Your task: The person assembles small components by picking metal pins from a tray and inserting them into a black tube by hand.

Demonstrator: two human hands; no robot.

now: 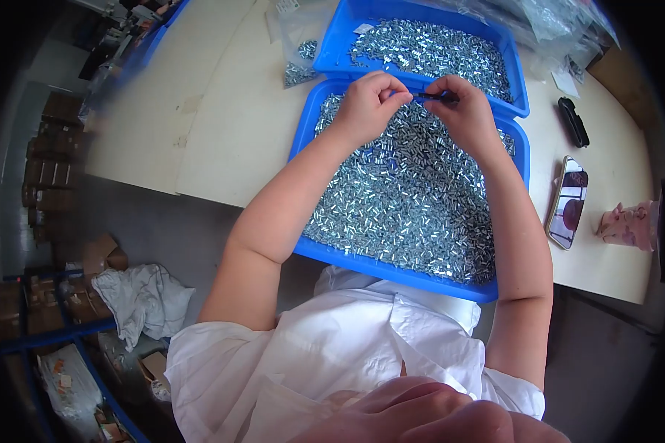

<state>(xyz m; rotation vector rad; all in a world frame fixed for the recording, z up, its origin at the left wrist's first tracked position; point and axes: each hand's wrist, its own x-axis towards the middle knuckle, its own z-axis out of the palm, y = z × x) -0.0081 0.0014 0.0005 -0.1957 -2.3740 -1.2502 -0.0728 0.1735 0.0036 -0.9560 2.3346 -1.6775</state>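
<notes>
A blue tray (307, 122) at the table's front edge is heaped with several small shiny metal pieces (414, 199). Both hands hover over its far end. My left hand (366, 103) and my right hand (462, 111) pinch the two ends of a thin dark rod-like part (430, 96) between fingertips. Whether a metal piece sits on the rod is too small to tell. A second blue tray (513, 66) of the same metal pieces stands just behind the first.
A phone (567, 201) lies face up right of the near tray, with a black object (573, 122) behind it and a pink item (628, 225) near the right edge. Clear plastic bags (299, 44) sit at the back. Boxes and cloth lie on the floor at left.
</notes>
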